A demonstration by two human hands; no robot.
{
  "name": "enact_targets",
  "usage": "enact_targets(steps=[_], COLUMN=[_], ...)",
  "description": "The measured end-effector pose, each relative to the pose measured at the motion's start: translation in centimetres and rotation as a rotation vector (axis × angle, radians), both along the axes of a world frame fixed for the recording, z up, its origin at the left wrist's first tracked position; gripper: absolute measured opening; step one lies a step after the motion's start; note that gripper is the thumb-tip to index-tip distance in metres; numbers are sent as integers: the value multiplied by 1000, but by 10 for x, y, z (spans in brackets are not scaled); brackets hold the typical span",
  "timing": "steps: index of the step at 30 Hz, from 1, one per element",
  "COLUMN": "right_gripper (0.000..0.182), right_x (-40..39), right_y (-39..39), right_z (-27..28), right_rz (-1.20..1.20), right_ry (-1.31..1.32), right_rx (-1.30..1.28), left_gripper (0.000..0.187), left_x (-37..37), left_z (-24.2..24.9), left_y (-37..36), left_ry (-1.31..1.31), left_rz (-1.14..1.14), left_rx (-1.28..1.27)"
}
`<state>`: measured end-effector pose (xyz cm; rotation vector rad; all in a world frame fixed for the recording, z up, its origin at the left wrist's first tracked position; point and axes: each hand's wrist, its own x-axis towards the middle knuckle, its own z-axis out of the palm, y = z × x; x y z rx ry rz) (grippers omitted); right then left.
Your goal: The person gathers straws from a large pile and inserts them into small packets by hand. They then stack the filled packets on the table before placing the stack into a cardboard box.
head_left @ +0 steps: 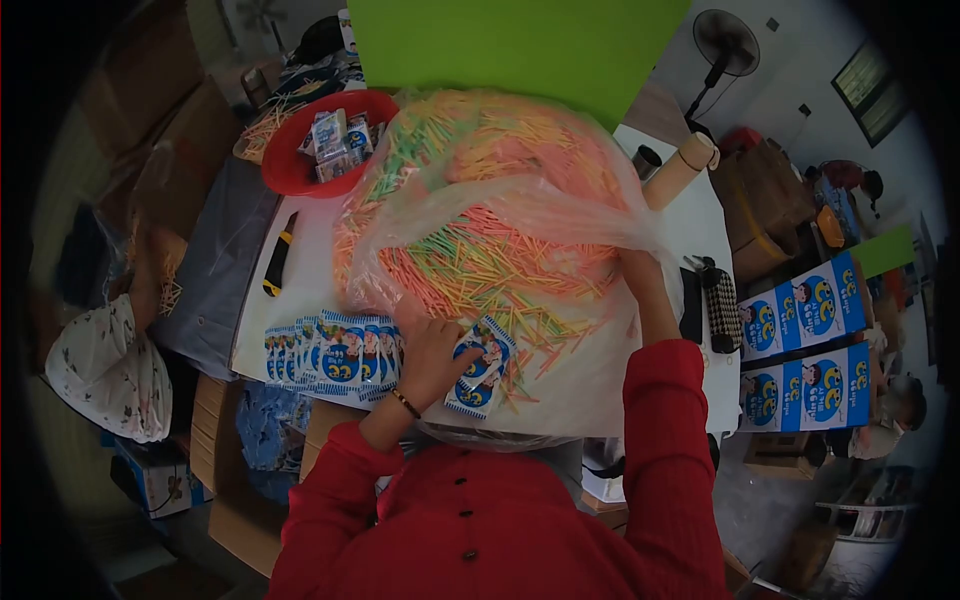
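- left hand (432, 352): fingers curled, pinching a small blue-and-white packet (480, 366) at the near table edge, just below the bag
- right hand (638, 268): reaches into the clear plastic bag (500, 200) of coloured sticks (480, 265); hidden by the film, grip cannot tell
- row of same packets (330, 352) fanned just left of the left hand
- red bowl (300, 165) with more packets at far left of the white table (690, 225)
- yellow-black knife (278, 255) beside the bag

Bright even daylight, soft shadows. Strong fisheye, black vignette at the edges. Plastic bag (500, 200) above the left hand (432, 355) shows sheen, slight motion blur.
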<state>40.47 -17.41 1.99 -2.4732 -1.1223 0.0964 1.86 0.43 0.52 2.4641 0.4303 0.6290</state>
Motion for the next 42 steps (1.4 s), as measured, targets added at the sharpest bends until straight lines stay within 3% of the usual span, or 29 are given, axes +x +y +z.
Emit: enact_targets(steps=[4,7,10,12,13,15,19,21,25,27,28,30,31,33,36,41,42], right_gripper=[39,38,34,21,21,13,12,11,15,19,19,29,29,40,41,37,32], right_x=[12,-1,-23,-53,-68,-93,-116,-112,-78,-62,-70,-81,-82,-87,-84,-78,-77], right_y=[-3,1,10,21,25,32,40,34,27,16,16,15,16,20,35,43,46], right_z=[-15,-8,-7,-12,-19,-30,-36,-36,-35,-24,-11,13,12,9,5,-17,-19], right_rz=[77,52,76,12,6,25,-8,94,56,-40,-40,247,244,440,445,476,486], right_ry=[-146,15,-183,200,203,447,461,469,707,473,477,119,115,-171,-206,-385,-440], right_rx=[59,122,97,605,602,843,737,619,844,569,567,154,153,74,-18,136,147], left_gripper=[35,34,34,33,33,33,31,29,27,26,25,25,24,23,22,20,20], left_x=[5,6,6,4,5,6,4,3,4,2,1,2,3,5,9,8,7], left_z=[-7,-12,-17,-15,-14,-14,-10,-14,-8,8,13,4,1,-3,-7,5,8], left_y=[0,3,5,5,4,2,1,6,2,1,1,8,10,9,8,4,3], left_ry=[37,60,2,14,20,28,20,-3,-128,-134,-140,-137,-136,-133,-107,-11,-21], left_rz=[18,-3,-29,-11,4,11,17,-22,5,37,64,55,48,43,30,7,26], left_rx=[-69,-79,-143,-150,-155,-171,-232,-251,-298,-266,-229,-249,-271,-275,-272,-248,-389])
